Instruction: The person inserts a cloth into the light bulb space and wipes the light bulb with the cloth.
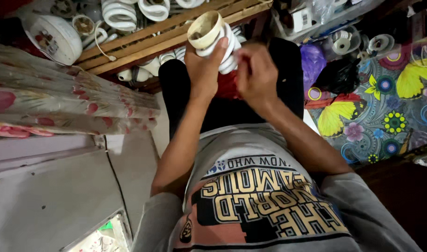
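Spiral lamp point(216, 41) gripped by both hands point(230, 70).

**A cramped home repair corner for spent lamps**

This looks like a small home workshop where used spiral lamps are taken apart. The landmark is a wooden slatted crate point(176, 32): inside it lie loose white spiral lamp tubes point(120, 14), and just under its near edge more lamp bases point(143, 70) are heaped. Left of the crate sits a white round housing point(57, 37) above a flowered curtain point(59, 102). Right of the crate a clear plastic bin point(316, 21) holds small parts, with a butterfly-patterned floor mat point(390, 107) and dark plastic bags point(339, 74) beyond.
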